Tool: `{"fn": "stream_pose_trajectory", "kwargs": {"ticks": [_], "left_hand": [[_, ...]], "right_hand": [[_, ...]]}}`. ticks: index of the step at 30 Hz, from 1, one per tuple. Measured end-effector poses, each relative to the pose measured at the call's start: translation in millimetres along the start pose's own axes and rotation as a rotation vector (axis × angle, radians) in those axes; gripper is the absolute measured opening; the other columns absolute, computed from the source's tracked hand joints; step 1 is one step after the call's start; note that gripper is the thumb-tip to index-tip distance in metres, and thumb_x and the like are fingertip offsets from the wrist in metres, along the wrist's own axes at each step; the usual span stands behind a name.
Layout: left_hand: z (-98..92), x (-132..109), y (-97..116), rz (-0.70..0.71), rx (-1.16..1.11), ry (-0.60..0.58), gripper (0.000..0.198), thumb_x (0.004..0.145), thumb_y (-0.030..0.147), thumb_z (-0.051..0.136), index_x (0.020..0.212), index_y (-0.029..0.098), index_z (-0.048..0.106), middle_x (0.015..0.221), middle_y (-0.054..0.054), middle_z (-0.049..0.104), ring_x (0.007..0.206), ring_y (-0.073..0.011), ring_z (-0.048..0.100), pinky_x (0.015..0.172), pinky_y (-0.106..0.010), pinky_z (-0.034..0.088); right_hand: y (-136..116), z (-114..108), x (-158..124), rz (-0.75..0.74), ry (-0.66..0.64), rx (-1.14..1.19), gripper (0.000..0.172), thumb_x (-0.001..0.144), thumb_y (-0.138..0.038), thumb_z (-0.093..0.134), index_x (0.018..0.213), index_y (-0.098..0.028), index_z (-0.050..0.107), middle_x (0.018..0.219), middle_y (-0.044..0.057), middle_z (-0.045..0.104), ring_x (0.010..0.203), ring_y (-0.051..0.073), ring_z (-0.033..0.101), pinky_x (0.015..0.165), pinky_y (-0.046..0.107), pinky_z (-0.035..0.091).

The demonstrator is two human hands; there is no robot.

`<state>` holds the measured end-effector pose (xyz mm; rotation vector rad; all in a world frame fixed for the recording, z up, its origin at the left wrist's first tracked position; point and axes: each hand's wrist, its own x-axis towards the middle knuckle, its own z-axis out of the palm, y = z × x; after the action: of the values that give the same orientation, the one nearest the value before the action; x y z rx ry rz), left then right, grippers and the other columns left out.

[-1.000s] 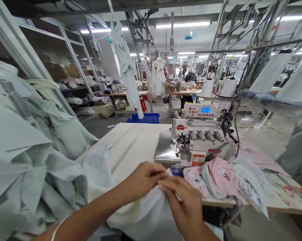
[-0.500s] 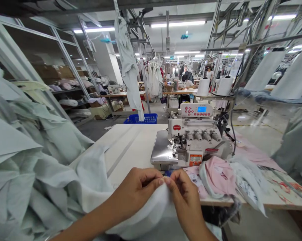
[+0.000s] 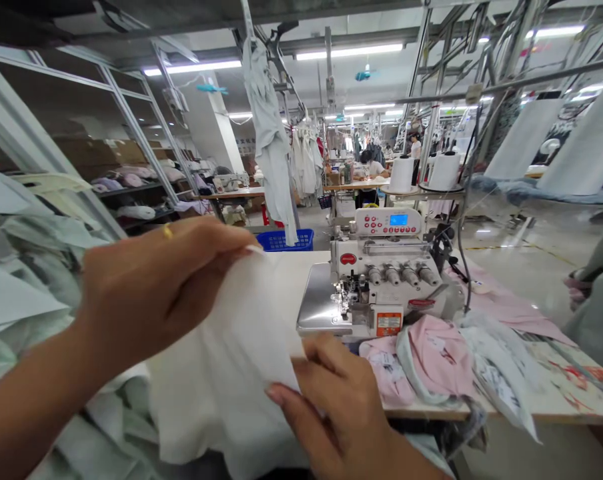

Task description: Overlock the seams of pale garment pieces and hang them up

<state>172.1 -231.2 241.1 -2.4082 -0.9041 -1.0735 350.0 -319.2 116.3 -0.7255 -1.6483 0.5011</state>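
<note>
A pale, whitish-green piece of fabric [image 3: 246,353] hangs stretched in front of me, between my two hands. My left hand [image 3: 156,287], a ring on one finger, is raised and closed on the fabric's upper corner. Lower down, the fingers and thumb of my right hand [image 3: 336,400] pinch its right edge. Beyond the right hand stands a white overlock sewing machine [image 3: 381,273] with a blue display. Its shiny metal work plate [image 3: 321,300] lies just past the fabric's edge.
Heaped pale green fabric [image 3: 16,280] fills the left side. Pink and white cloth pieces [image 3: 436,353] lie on the table right of my right hand. Behind the table is a blue basket [image 3: 294,241] below a hanging pale cloth [image 3: 269,133]. Thread cones [image 3: 444,172] stand behind the machine.
My hands have moved apart from their shared pinch. The left has gone up and left, the right slightly down, spreading the fabric between them.
</note>
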Motion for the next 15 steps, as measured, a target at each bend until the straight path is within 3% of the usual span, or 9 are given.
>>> {"fn": "stream_pose_trajectory", "kwargs": {"ticks": [2, 5, 7, 9, 12, 15], "left_hand": [[30.1, 6.5, -12.3, 0.019, -0.125, -0.076, 0.025, 0.096, 0.032, 0.046, 0.098, 0.020, 0.068, 0.090, 0.003, 0.074, 0.077, -0.0101, 0.067, 0.069, -0.019, 0.046], [107.3, -12.1, -22.0, -0.041, -0.292, -0.261, 0.028, 0.096, 0.031, 0.047, 0.089, 0.019, 0.071, 0.086, 0.001, 0.074, 0.077, -0.0112, 0.068, 0.072, -0.020, 0.051], [156.5, -30.4, -22.4, -0.075, -0.301, -0.344, 0.025, 0.095, 0.028, 0.050, 0.086, 0.021, 0.073, 0.085, 0.001, 0.075, 0.079, -0.0129, 0.068, 0.074, -0.022, 0.052], [188.3, -42.0, -19.7, -0.117, -0.273, -0.396, 0.020, 0.093, 0.026, 0.055, 0.085, 0.024, 0.074, 0.086, 0.001, 0.074, 0.085, -0.0161, 0.066, 0.080, -0.026, 0.051], [199.3, -42.1, -10.7, -0.175, -0.185, -0.437, 0.013, 0.090, 0.025, 0.060, 0.085, 0.022, 0.072, 0.093, -0.004, 0.072, 0.096, -0.0225, 0.061, 0.086, -0.035, 0.049], [184.1, -39.8, 7.2, -0.180, -0.096, -0.507, 0.018, 0.092, 0.021, 0.055, 0.080, 0.018, 0.068, 0.089, -0.008, 0.068, 0.094, -0.0255, 0.059, 0.086, -0.040, 0.049]], "right_hand": [[12.6, 2.2, -17.8, 0.103, -0.058, -0.048, 0.028, 0.099, -0.023, 0.051, 0.073, -0.017, 0.058, 0.085, 0.006, 0.057, 0.074, 0.017, 0.058, 0.066, 0.028, 0.043], [47.7, 14.0, -59.4, 0.329, -0.054, -0.076, 0.037, 0.099, -0.028, 0.046, 0.064, -0.021, 0.036, 0.071, 0.000, 0.047, 0.066, 0.015, 0.052, 0.059, 0.026, 0.035], [69.6, 21.0, -81.5, 0.389, 0.000, -0.187, 0.034, 0.099, -0.029, 0.042, 0.066, -0.022, 0.034, 0.071, 0.001, 0.047, 0.068, 0.018, 0.052, 0.062, 0.028, 0.034], [84.1, 23.3, -90.7, 0.434, 0.008, -0.229, 0.034, 0.099, -0.029, 0.040, 0.067, -0.022, 0.033, 0.070, 0.001, 0.046, 0.068, 0.018, 0.052, 0.063, 0.029, 0.033], [93.4, 19.6, -83.7, 0.488, 0.010, -0.173, 0.038, 0.097, -0.033, 0.045, 0.064, -0.022, 0.031, 0.069, -0.001, 0.043, 0.065, 0.016, 0.050, 0.060, 0.027, 0.032], [97.6, 16.4, -75.2, 0.558, -0.001, -0.025, 0.044, 0.097, -0.044, 0.050, 0.061, -0.021, 0.039, 0.071, 0.000, 0.047, 0.067, 0.016, 0.050, 0.060, 0.026, 0.036]]}}
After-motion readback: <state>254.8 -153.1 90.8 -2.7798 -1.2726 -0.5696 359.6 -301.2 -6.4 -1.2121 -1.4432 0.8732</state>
